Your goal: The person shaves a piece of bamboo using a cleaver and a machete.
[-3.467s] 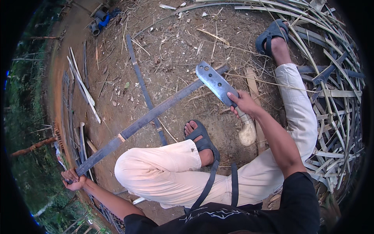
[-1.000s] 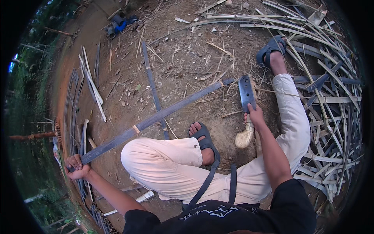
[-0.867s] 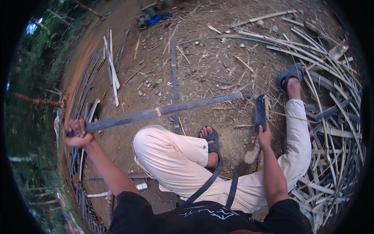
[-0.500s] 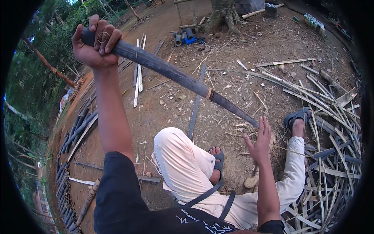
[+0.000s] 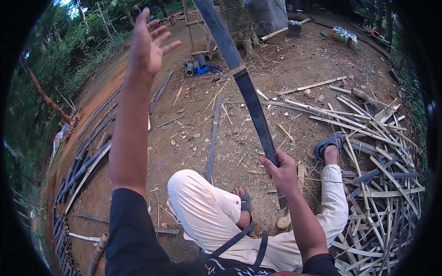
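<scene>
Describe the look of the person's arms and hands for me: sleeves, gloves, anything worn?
Both hands are bare: no gloves, rings or watch show on the left hand or the right hand. Both forearms are uncovered. A dark sleeve covers the left upper arm down to about the elbow; a matching dark sleeve edge shows on the right.

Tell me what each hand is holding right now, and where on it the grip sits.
The right hand grips a long dark bamboo strip near its lower end, the strip standing up and away. The left hand is raised, fingers spread, holding nothing.
</scene>
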Motion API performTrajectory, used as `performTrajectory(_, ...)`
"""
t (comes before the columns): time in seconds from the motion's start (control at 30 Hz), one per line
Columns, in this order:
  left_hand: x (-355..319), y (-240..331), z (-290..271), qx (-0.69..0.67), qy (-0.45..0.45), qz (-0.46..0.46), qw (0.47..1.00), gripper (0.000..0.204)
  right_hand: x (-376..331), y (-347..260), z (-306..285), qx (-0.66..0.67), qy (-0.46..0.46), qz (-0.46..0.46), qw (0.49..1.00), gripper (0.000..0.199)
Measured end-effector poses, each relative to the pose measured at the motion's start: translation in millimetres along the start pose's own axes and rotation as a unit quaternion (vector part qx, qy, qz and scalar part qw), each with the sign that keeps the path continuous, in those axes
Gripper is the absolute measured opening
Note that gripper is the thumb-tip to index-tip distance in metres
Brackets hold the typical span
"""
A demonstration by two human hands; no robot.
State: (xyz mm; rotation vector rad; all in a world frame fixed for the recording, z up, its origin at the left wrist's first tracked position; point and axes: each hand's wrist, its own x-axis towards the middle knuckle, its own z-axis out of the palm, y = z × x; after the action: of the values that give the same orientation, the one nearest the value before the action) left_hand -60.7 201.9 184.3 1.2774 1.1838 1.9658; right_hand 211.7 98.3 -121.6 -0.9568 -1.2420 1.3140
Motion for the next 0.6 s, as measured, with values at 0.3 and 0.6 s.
performTrajectory(0.3,-167.5,-149.3,10.9,0.046,-0.362,-0.362,0.858,0.073,20.5,-48.8,55.9,0.099,0.086,0.004,0.991,0.027)
performTrajectory(0.6,-143.5,-159.0,34.8,-0.164,-0.435,-0.514,0.721,0.067,-2.1,-6.3,104.1,0.278,-0.043,0.023,0.959,0.037)
